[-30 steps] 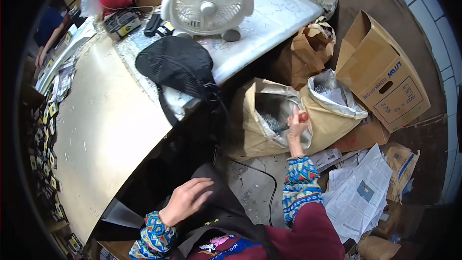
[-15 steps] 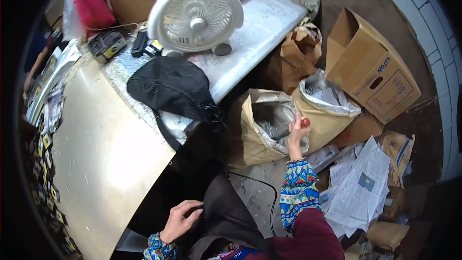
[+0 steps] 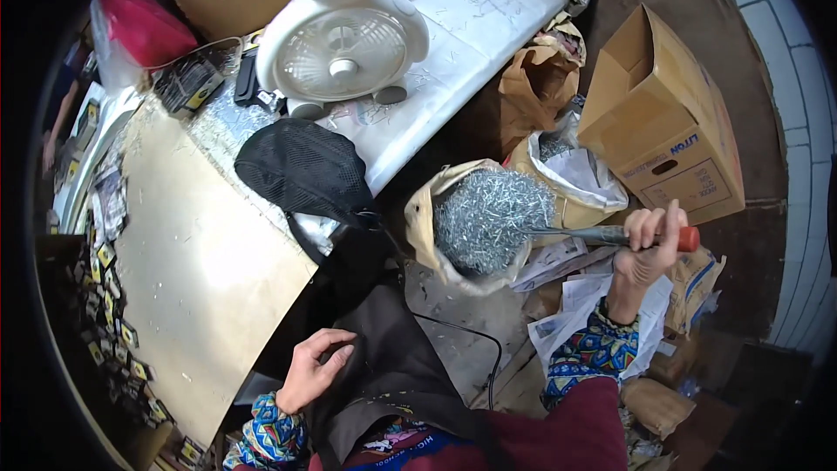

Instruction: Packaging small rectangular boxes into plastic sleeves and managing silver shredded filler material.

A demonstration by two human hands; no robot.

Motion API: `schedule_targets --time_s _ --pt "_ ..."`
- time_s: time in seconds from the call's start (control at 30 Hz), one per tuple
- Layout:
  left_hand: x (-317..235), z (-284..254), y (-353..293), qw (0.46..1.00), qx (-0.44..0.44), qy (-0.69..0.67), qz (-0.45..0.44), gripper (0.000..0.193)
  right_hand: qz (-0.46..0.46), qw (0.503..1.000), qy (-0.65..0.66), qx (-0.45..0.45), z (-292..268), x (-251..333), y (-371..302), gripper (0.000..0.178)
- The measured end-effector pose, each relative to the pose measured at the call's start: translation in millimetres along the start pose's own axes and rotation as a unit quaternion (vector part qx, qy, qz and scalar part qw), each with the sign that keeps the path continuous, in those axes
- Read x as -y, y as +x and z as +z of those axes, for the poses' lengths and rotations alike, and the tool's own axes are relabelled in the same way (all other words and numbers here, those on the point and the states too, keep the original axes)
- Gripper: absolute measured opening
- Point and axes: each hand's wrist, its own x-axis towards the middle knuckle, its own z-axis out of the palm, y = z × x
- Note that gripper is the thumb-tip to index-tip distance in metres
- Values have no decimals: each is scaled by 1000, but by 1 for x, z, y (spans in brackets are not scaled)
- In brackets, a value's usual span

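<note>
In my right hand (image 3: pixel 647 249) I grip a long-handled scoop (image 3: pixel 593 234) by its shaft near the red end. Its head lies under a big heap of thin, shiny metal nails or pins (image 3: pixel 493 220), too fine to tell which. The heap is over the mouth of an open tan paper sack (image 3: pixel 425 220); much of the opening is hidden by it. My left hand (image 3: pixel 318 368) rests on the dark apron (image 3: pixel 375 366) over my lap, fingers loosely bent, thumb apart, holding nothing.
Beside the sack stands a second lined sack (image 3: pixel 571 196), with an open cardboard box (image 3: pixel 667 122) behind it. A white fan (image 3: pixel 343 44) and a black mesh cap (image 3: pixel 305 166) sit on the worktable to the left. Crumpled papers (image 3: pixel 602 296) litter the floor.
My right hand has drawn back to the right with the scoop, whose heap of metal pieces now shows above the sack. My left hand stays on my lap.
</note>
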Motion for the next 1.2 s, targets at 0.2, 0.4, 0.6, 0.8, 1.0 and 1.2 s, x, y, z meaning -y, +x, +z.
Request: schedule_targets --time_s 0.2,0.4,0.6,0.8,1.0,1.2 --pt "-32 -7 -24 998 -38 -38 -36 17 62 996 -47 41 7 45 17 29" --pt "-33 -1 -26 994 -67 -60 -61 16 129 991 -40 13 -36 -47 -53 29" --pt "-30 10 -22 993 -72 -48 -77 17 144 984 -94 38 -48 -93 -84 31" --pt "-54 11 -27 991 -83 -75 -80 17 101 993 -5 63 -39 10 -29 27" --pt "-81 4 -24 991 -86 -90 -39 17 17 985 14 174 1 159 43 33" --pt "-88 1 -25 982 -144 -119 -24 17 -9 981 -39 189 24 236 78 36"
